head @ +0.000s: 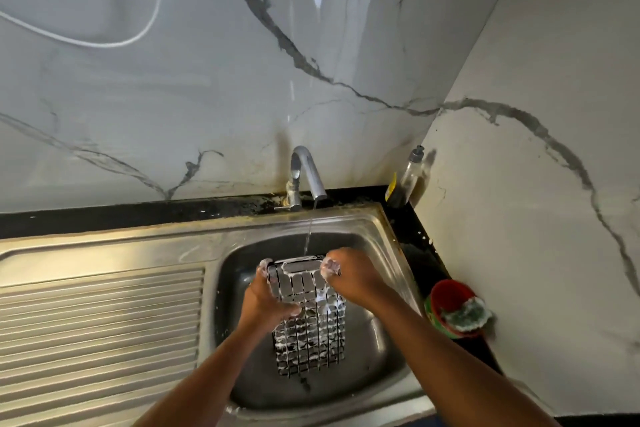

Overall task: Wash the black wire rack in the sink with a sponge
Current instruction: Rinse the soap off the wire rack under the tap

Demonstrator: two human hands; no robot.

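Foamy rack (311,333) upright in the middle of the sink (382,236), under the tap's (306,170) stream, left hand (265,300) and right hand (349,279) each gripping a top corner; rinse best by tilting so water reaches the lower squares.

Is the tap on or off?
On: a thin stream falls from the tap onto the top edge of the soapy rack in the sink.

Ahead of you, a chrome faucet (308,165) running water (309,232), a clear soap bottle (412,173) standing in the corner, a red bowl (446,288) sitting at your right.
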